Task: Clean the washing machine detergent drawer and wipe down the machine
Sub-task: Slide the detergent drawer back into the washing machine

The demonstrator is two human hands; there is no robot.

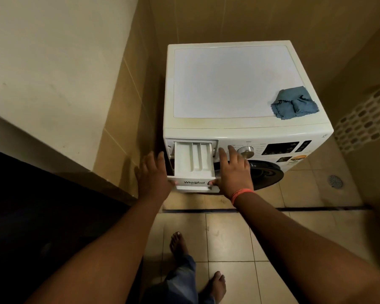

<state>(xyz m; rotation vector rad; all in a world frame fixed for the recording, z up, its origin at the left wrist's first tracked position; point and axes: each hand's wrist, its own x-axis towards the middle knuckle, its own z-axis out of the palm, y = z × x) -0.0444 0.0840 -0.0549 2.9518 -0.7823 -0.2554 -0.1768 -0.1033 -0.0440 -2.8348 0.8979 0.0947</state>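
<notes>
White detergent drawer [193, 163] pulled out of the washing machine [233, 84], left hand [154, 174] and right hand [233, 172] each with a pinching grip on its front.

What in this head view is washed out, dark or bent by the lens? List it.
Head view: the washing machine's top panel is overexposed to a flat white; the lower left corner falls into near-black shadow; wide-angle distortion bows the walls and stretches both forearms; the detergent drawer, between left hand and right hand, stays readable, as does the blue cloth.
</notes>
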